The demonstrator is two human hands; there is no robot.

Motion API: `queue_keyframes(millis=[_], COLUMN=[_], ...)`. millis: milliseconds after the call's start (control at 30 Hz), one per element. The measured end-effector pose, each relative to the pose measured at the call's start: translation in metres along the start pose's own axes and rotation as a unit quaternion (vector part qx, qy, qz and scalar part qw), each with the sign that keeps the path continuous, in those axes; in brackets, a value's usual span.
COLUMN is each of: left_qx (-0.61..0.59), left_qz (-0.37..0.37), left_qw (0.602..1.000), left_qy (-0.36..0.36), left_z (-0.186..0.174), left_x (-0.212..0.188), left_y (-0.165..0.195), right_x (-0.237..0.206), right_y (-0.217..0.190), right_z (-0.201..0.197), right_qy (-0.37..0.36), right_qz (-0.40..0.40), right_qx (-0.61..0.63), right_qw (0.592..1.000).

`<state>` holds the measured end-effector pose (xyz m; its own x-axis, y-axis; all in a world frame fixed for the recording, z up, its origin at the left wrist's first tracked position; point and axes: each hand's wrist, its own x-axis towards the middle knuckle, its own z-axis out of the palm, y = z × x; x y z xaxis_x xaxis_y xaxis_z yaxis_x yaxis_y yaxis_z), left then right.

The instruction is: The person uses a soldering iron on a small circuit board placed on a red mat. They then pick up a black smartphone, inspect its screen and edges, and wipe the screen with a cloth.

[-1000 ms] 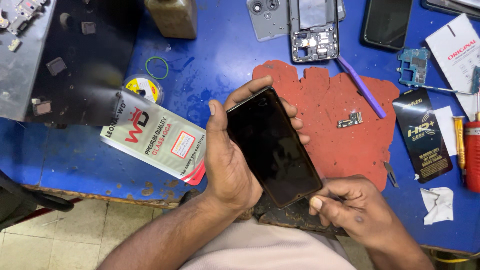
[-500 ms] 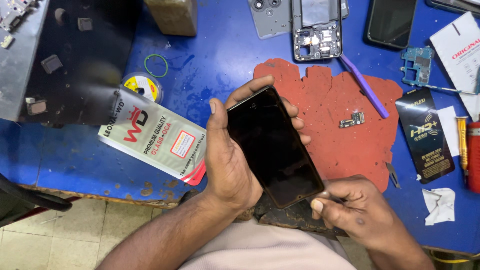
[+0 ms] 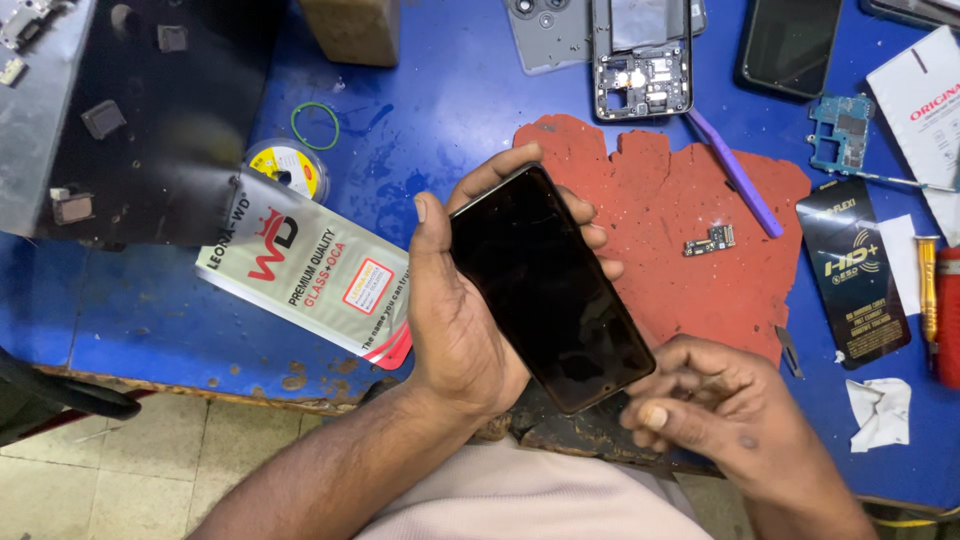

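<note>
1. Left hand (image 3: 455, 330): clamped round a black smartphone (image 3: 550, 285), thumb along its left edge, fingers wrapped behind w/ tips showing on the right edge. Screen side up, dark, tilted diagonally.
2. Right hand (image 3: 715, 405): at the phone's lower right corner, fingers curled together, tips touching or just beside the corner; cannot tell whether it pinches a tool or anything else. Slight motion blur.
3. Phone position: held above the near edge of the blue worktop (image 3: 440, 120), over the left margin of the red work mat (image 3: 680, 250).
4. Relative to the phone: white glass/adhesive packet (image 3: 310, 275) lies left of it, touching nothing in hand; small tape roll (image 3: 290, 170) and green rubber band (image 3: 315, 125) further up-left.
5. Beyond the phone, far side of mat: opened phone frame w/ exposed internals (image 3: 642, 60), grey back cover (image 3: 545, 30) beside it, purple pry tool (image 3: 735, 172) on mat's upper right edge, small loose board part (image 3: 710, 240) on the mat.
6. Right of the phone, well apart: blue circuit board (image 3: 838, 130), black screen-protector packet (image 3: 852, 270), white wipe (image 3: 880, 412).
7. Progress, as judged: handset looks closed, screen in place, no gap visible; work at the lower corner appears in hand, not finished. The other unit is open, parts out.
</note>
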<state>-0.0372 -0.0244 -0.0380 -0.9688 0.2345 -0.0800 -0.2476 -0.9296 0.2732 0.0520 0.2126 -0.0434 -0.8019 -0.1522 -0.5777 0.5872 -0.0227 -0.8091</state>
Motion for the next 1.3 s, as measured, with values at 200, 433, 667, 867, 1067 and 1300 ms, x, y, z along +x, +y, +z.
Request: queue_keyframes(millis=[200,433,667,867,1067,1300], left_qx=[-0.001,0.009,0.014,0.012,0.013,0.007], left_qz=[0.006,-0.002,0.003,0.014,0.012,0.02], left_qw=[1.0,1.0,1.0,1.0,1.0,1.0], left_qy=[-0.013,-0.006,-0.006,-0.013,-0.01,-0.017], left_z=[-0.001,0.0,0.0,-0.001,-0.002,-0.003], left_x=[-0.001,-0.002,-0.003,-0.004,-0.005,-0.005], left_y=[0.0,0.0,-0.001,-0.001,-0.001,-0.001], right_x=[-0.006,-0.009,-0.004,-0.005,-0.006,-0.011], right_y=[0.001,0.0,0.01,0.011,0.014,0.028], right_z=[0.014,0.007,0.007,0.018,0.016,0.003], right_qy=[0.092,0.064,0.064,0.09,0.068,0.073], right_qz=[0.059,0.016,-0.007,-0.004,-0.027,-0.019], right_qx=[-0.002,-0.126,-0.086,-0.08,-0.064,-0.063], right_qw=[0.994,0.99,0.994,0.993,0.995,0.995])
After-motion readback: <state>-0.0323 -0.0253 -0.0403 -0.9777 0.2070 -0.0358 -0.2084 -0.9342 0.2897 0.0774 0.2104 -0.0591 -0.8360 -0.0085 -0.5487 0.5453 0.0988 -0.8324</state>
